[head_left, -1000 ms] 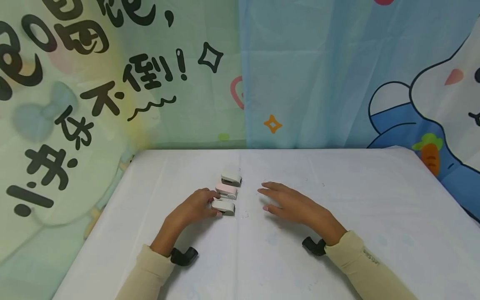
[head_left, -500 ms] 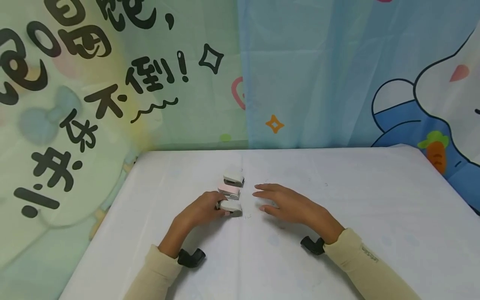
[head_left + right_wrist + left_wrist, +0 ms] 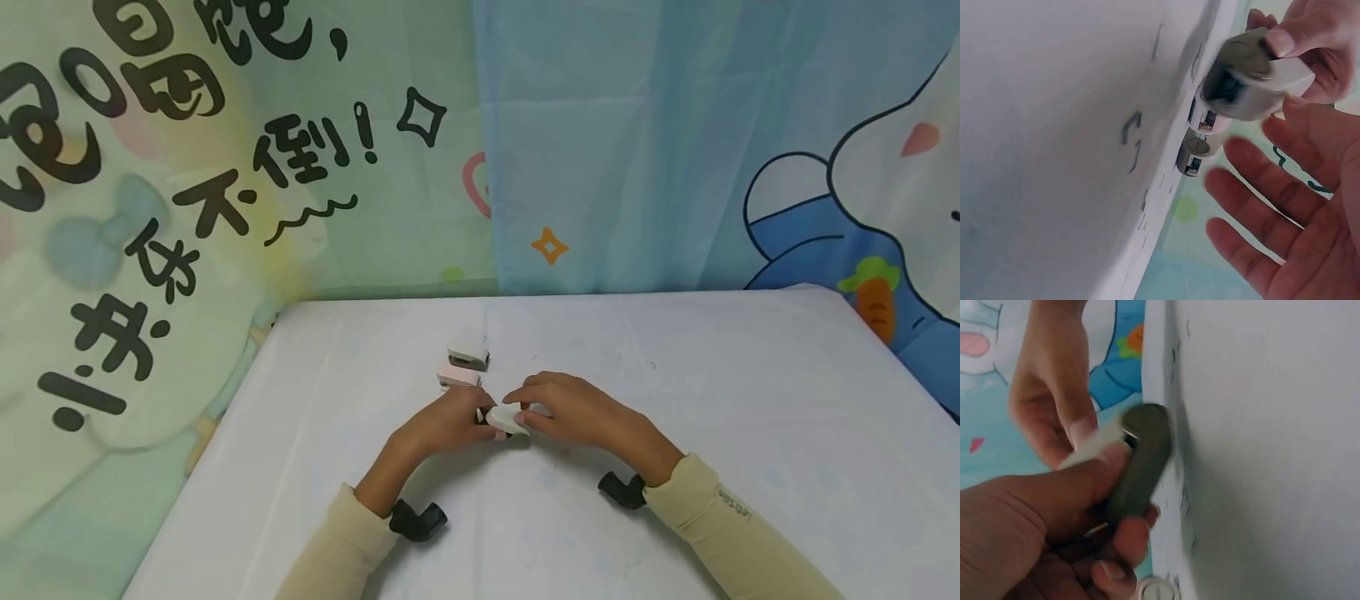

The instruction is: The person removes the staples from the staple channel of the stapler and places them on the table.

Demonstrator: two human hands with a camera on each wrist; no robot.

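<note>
In the head view my left hand grips a small white-and-grey stapler between thumb and fingers, close over the white table. My right hand meets it from the right, thumb and index finger at its white top part. The right wrist view shows the right thumb over the edge of the stapler, the index finger just below, and the other fingers spread loosely. Beyond the left hand sit a pink stapler, partly covered by that hand, and another white-and-grey stapler.
A white cloth with small dark printed marks covers the table. Behind its far edge hang a green curtain with black lettering and a blue curtain with a cartoon rabbit. A black wrist mount sits below the left hand.
My left hand has lifted the nearest stapler out of the row and carried it right to my right hand. The right fingers have closed in on it; the other two staplers stay put.
</note>
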